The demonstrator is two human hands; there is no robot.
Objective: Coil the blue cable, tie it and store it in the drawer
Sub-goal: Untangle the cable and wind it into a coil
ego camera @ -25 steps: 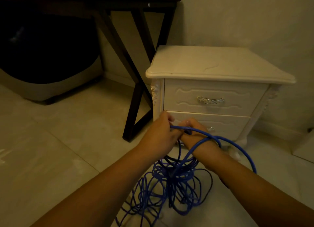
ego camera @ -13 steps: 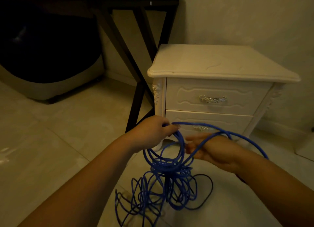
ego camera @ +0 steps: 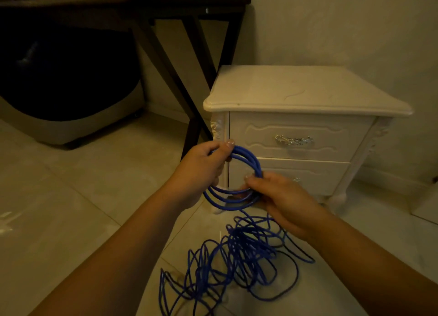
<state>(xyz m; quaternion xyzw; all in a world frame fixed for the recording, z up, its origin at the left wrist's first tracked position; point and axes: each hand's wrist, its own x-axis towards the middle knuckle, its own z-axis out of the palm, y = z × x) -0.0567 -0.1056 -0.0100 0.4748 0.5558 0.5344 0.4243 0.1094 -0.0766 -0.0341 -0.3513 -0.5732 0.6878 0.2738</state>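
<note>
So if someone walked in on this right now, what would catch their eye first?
First, the bright blue cable: a small neat coil held between the left hand and the right hand at centre frame, with a loose tangle of the same cable spilling over the pale tiled floor below. Just behind stands the cream two-drawer bedside cabinet, both drawers shut, silver handles glinting.

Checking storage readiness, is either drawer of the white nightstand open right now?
No, both drawers of the nightstand, upper and lower, sit shut.

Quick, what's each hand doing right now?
Left hand: closed on the blue cable coil.
Right hand: closed on the same coil.
</note>
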